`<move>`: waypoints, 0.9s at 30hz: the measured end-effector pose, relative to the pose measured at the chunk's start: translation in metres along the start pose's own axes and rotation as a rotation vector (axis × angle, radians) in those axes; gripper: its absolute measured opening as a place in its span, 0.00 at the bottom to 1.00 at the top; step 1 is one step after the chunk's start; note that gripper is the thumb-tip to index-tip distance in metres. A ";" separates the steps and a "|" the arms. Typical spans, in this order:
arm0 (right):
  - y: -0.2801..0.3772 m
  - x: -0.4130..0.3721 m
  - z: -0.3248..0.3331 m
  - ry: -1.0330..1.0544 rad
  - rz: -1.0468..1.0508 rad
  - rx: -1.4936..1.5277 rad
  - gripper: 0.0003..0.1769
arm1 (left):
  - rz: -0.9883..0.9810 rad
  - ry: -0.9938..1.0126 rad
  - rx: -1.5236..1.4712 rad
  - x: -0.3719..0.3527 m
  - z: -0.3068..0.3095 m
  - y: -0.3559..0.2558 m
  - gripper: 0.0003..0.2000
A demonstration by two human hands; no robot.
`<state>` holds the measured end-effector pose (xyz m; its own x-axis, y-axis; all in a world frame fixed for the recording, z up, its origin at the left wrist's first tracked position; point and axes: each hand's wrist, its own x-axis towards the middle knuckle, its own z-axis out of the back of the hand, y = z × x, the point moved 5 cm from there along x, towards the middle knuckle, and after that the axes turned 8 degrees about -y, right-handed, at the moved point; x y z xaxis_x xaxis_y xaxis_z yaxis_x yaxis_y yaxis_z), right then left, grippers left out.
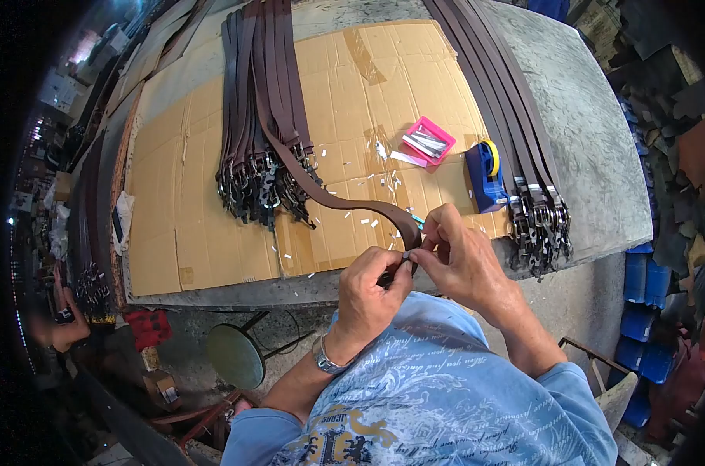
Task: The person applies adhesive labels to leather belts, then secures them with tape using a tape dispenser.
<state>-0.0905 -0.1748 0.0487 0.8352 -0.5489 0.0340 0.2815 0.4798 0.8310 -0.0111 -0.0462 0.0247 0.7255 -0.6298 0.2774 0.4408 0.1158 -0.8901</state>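
A dark brown belt (356,204) curves from the left bundle of belts (263,101) across the cardboard to the table's front edge. My left hand (372,287) is closed around its near end, where a small whitish piece shows between the fingertips. My right hand (470,264) is pinched at the same spot, thumb against the belt end. A small turquoise item (419,220) shows by my right fingers; I cannot make out what it is. My fingers partly hide the belt's end.
Cardboard (205,233) covers much of the table, with small white slips scattered on it. A pink tray (438,158) of strips stands near a blue tape dispenser (489,186). More buckled belts (515,101) lie at right. Below is a round stool (236,356); another person's arm (71,330) shows left.
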 end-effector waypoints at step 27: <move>-0.034 -0.019 -0.035 0.098 -0.391 0.732 0.13 | 0.526 0.112 -0.538 -0.007 0.005 0.033 0.06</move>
<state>-0.0992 -0.1571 0.0000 0.7881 -0.5052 -0.3518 0.2098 -0.3169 0.9250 0.0012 -0.0342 -0.0051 0.6978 -0.6730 -0.2455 -0.2881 0.0501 -0.9563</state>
